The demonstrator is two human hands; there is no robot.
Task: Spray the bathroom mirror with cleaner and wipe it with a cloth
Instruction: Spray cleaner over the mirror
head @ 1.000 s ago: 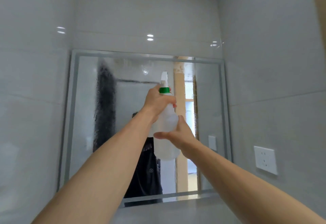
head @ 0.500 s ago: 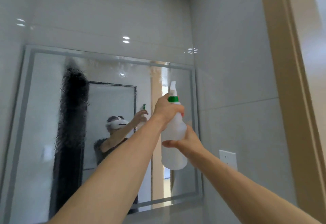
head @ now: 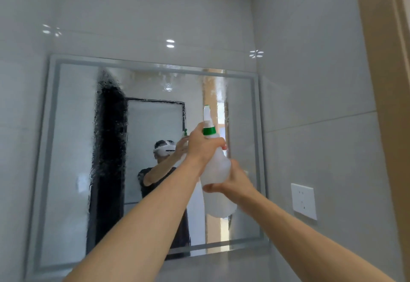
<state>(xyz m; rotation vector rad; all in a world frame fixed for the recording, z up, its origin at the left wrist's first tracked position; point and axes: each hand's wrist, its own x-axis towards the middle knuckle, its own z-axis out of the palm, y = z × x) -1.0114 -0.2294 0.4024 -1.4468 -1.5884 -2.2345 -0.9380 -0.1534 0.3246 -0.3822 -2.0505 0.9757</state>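
Grey tiled wall (head: 310, 82); framed mirror (head: 66, 148) mounted on it, white socket (head: 303, 200) beside

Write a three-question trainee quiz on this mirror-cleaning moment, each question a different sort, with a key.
1. True or false: both hands hold the spray bottle.
2. Which hand grips the neck at the green collar? A) left hand B) right hand
3. Fill in: droplets cover the upper part of the ___.

Key: 1 true; 2 A; 3 mirror. The wall socket beside it is untouched, and no cloth is in view.
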